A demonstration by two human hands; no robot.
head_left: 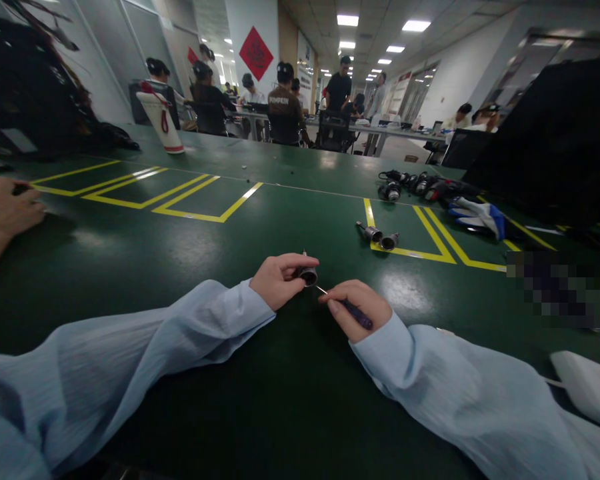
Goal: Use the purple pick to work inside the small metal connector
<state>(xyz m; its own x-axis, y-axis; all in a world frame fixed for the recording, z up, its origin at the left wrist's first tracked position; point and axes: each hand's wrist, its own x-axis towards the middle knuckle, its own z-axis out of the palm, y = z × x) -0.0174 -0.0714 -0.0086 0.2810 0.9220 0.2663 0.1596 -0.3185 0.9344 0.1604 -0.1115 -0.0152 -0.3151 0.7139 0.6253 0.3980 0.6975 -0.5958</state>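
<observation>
Between the thumb and fingers of my left hand (280,280) is a small dark cylindrical metal part (309,276), its round opening turned toward me. My right hand (357,307) grips a screwdriver (357,313) with a dark purple handle. The thin shaft points left, and its tip is at the rim of the metal part; whether it reaches inside I cannot tell. Two similar metal parts, one (371,233) with a stem and one (389,241) showing its open end, lie close together on the green table beyond my right hand.
Yellow tape (190,215) marks rectangles on the table (220,420). A white cup (163,123) stands at the back left. Dark cabled devices (391,191) and blue-white gloves (480,217) lie right. Another person's hand (10,213) rests far left. A white device (587,387) sits near my right sleeve.
</observation>
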